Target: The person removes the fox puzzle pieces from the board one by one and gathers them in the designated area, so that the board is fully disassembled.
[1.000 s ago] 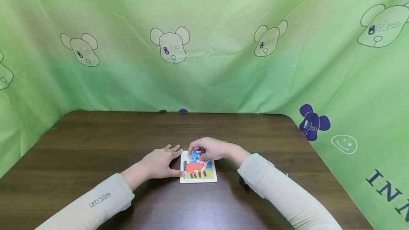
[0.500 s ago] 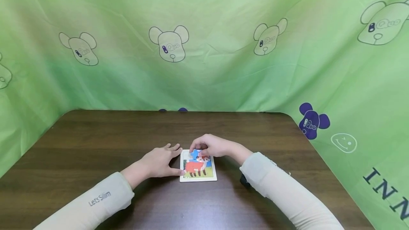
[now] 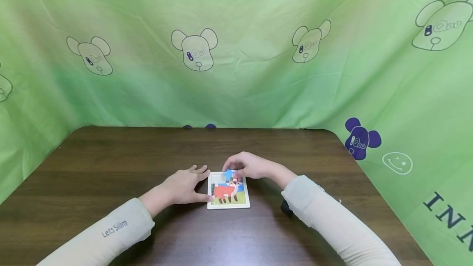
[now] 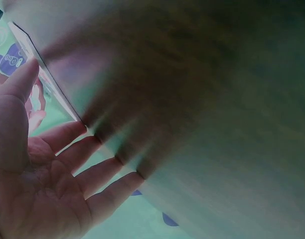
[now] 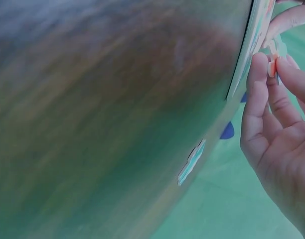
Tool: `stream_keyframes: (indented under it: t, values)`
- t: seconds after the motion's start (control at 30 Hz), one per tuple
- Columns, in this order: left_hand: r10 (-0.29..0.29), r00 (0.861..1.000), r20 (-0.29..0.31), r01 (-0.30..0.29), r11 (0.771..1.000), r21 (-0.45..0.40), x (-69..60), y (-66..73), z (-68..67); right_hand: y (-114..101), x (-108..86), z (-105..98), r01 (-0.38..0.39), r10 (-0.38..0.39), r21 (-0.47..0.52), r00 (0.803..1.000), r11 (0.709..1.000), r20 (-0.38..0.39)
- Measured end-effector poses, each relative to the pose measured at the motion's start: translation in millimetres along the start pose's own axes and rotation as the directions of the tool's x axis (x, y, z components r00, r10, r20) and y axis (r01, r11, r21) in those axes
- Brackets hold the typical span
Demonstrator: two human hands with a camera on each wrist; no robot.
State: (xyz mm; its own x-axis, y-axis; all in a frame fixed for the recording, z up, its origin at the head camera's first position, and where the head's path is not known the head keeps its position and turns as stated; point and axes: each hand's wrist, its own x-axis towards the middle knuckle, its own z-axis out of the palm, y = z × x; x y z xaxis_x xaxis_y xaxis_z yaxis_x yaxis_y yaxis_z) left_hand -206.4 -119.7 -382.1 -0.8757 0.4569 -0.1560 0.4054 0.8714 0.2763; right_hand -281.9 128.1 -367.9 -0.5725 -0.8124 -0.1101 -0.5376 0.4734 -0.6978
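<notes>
A white-framed picture puzzle (image 3: 246,206) with an orange animal lies flat on the table. My left hand (image 3: 182,187) rests at its left side, fingers spread, the thumb on the lower left of the frame and a fingertip by the upper left corner; the left wrist view shows this hand (image 4: 48,174) palm on. Over the puzzle's upper right, my right hand (image 3: 253,165) pinches a blue piece (image 3: 228,175) between thumb and fingers. In the right wrist view the hand (image 5: 287,129) holds the piece (image 5: 272,65), partly orange, close to the board.
Another loose piece (image 5: 192,162) lies on the table in the right wrist view. A small black object (image 3: 286,208) sits beneath the right sleeve. Green printed cloth (image 3: 251,93) hangs behind the brown table (image 3: 129,151) and along its sides.
My right hand has shifted slightly up and to the right with the blue piece, uncovering a pale patch at the puzzle's upper left. The left hand has stayed in place.
</notes>
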Motion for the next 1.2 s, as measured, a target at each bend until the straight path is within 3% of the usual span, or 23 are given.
stream_keyframes:
  t: [0.17, 0.4, 0.83, 1.2]
  values:
    - [-0.002, 1.0, 0.003, 0.002, 1.0, 0.005, 0.9, -1.1, 1.4, 3.0, -6.4, -2.1, -0.041, 0.042, 0.015, 0.998, 0.999, -0.043]
    - [-0.01, 1.0, -0.001, 0.01, 1.0, 0.007, 0.3, -1.2, 2.5, 9.5, -16.5, -7.6, -0.03, 0.035, 0.067, 0.997, 0.997, -0.075]
    - [-0.001, 1.0, -0.016, 0.001, 1.0, 0.009, -0.5, -0.4, 2.5, 24.0, -41.4, -24.0, -0.062, 0.069, 0.053, 0.987, 0.997, -0.144]
    - [-0.004, 1.0, -0.023, 0.004, 1.0, 0.004, -1.0, -0.5, 3.7, 52.1, -69.4, -38.6, -0.073, 0.084, 0.059, 0.974, 0.996, -0.211]
